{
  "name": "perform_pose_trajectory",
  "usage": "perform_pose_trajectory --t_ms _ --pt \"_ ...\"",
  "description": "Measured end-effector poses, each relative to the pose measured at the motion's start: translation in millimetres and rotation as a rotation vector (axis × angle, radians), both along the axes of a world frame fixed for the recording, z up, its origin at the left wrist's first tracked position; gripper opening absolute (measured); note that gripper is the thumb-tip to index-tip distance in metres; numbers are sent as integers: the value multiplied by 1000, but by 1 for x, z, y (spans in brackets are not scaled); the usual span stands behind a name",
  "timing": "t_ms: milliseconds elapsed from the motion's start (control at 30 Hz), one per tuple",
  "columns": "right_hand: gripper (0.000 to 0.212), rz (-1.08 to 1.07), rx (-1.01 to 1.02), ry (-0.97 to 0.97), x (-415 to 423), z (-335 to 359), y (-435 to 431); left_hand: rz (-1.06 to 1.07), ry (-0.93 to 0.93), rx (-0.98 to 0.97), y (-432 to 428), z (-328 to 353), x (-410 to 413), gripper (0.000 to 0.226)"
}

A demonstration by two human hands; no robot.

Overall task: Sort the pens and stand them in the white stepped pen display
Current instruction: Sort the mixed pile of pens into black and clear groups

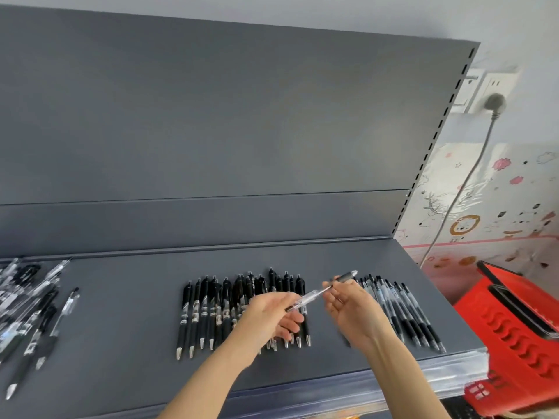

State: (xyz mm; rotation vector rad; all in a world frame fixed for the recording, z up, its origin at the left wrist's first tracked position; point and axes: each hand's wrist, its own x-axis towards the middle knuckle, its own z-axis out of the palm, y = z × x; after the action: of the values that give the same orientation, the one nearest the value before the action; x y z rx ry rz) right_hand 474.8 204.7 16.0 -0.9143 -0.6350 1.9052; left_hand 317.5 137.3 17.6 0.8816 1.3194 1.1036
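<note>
While both hands are hovering above the grey shelf (121, 328), the left hand (269, 313) is pinching the clear end of a transparent pen (316, 294) in curled fingers, and the right hand (354, 313) is gripping it near its dark grip. Beneath them, a row of black pens (208, 309) is lying side by side on the shelf, with clear-barrelled pens (405, 313) just right and a loose heap of pens (27, 300) far left. A red basket (514, 328) is sitting beside the shelf's right end.

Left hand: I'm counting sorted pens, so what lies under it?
Under the left hand lies the right end of the row of black pens on the shelf; their tips show below it. How many it covers cannot be seen.
</note>
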Motion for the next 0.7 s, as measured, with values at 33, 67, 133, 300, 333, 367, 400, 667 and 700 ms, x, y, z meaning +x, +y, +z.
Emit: perform_pose_trajectory --t_ms 33,67,133,300,333,367,400,667,700 --pt "26 -26 7 -46 6 0 0 13 -92 11 4 1 6 19" --pt "27 -51 8 -78 12 -1 0 40 -185 23 8 1 10 21" --pt "24 -91 -11 -90 25 -4 0 81 -324 38 16 1 18 23" --pt "16 -77 -73 -123 59 -10 0 107 -33 68 39 -2 39 13" --pt "15 -73 -61 -169 66 -10 1 103 20 52 43 -2 42 15" --pt "16 -64 -32 -244 73 -9 2 93 65 34 48 -2 45 17" --pt "17 -45 15 -343 81 -9 3 81 109 16 53 -2 47 19" --pt "16 124 279 -933 105 -12 3 72 227 -45 79 -9 85 28" --pt "14 54 327 -1078 108 -16 7 53 347 -46 80 -15 88 26"
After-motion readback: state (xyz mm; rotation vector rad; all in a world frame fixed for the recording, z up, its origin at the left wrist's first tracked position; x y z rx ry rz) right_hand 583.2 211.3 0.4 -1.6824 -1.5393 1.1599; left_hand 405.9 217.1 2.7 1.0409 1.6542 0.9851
